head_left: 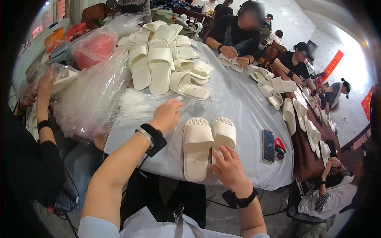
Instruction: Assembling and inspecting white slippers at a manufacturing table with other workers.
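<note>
Our right hand [229, 167] lies with fingers spread on the heel end of the right slipper [223, 135] of a cream pair, pressing it flat rather than gripping it. The left slipper [197, 147] of that pair lies just beside it, sole down, toes pointing away from us, its heel reaching the near edge of the table [242, 107]. Our left hand [166, 115] reaches farther out, fingers curled loosely over a bundle of thin white plastic ties [137, 104]; we cannot tell whether it pinches any of them. Both our wrists carry black bands.

Beyond the left hand a heap of cream slippers [162, 59] is piled on the grey plastic table cover. To our left lie clear plastic bags [93, 95]. To the right of the pair rest a dark phone [268, 145] and red-handled scissors [279, 146]. Across the table another person's hands [234, 53] rest on one more pair, and further slippers run in a row down the right side, where other people sit.
</note>
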`<action>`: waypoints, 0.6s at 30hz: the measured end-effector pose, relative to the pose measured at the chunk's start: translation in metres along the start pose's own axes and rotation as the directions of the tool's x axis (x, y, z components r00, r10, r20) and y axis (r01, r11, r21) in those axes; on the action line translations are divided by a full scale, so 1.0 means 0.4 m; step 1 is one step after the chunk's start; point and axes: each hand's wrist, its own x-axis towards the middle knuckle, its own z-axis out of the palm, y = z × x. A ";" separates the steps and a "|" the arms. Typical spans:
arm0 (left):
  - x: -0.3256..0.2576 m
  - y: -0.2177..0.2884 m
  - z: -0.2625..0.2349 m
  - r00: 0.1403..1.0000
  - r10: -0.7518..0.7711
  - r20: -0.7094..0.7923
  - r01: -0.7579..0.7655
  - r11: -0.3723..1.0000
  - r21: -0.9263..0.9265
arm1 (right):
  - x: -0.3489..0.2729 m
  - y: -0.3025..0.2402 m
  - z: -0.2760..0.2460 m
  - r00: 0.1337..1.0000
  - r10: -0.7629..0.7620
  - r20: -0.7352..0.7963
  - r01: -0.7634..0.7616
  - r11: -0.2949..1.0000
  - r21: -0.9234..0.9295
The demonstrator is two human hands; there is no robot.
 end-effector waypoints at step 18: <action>-0.109 0.257 -0.053 0.855 0.472 0.216 -0.440 0.880 -0.178 | -0.013 -0.003 0.005 0.974 0.089 -0.207 -0.062 0.989 0.135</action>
